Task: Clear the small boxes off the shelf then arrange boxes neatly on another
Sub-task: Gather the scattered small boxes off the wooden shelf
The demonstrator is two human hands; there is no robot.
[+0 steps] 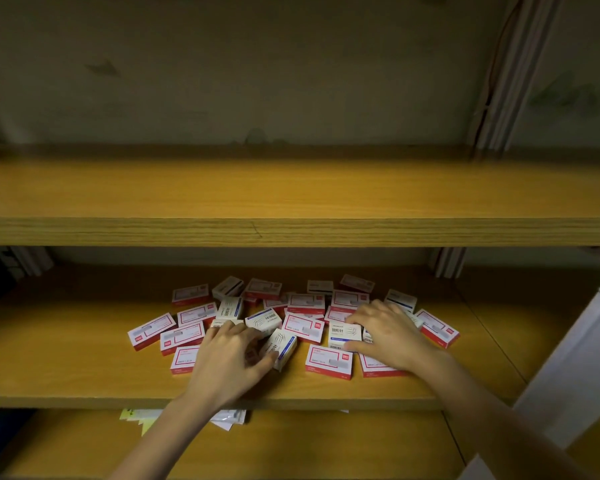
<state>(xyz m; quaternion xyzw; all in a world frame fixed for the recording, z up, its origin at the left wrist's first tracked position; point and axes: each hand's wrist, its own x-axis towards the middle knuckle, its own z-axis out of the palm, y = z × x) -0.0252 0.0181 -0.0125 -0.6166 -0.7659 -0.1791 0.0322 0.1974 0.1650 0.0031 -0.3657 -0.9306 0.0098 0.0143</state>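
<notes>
Several small white boxes with red or blue trim lie scattered in a heap (305,304) on the middle wooden shelf (66,368). My left hand (229,358) rests on the heap's left front, thumb and fingers closing around a tilted blue-trimmed box (281,344). My right hand (388,332) lies over the right side, fingers and thumb clasping a blue-trimmed box with printed characters (343,334). Some boxes are hidden under both hands. The upper shelf (291,192) holds nothing.
A lower shelf (326,445) holds loose papers and a yellow-green sheet (146,419) under the middle board's front edge. A white upright panel (575,358) stands at the right. Dark objects sit at the far left (0,271).
</notes>
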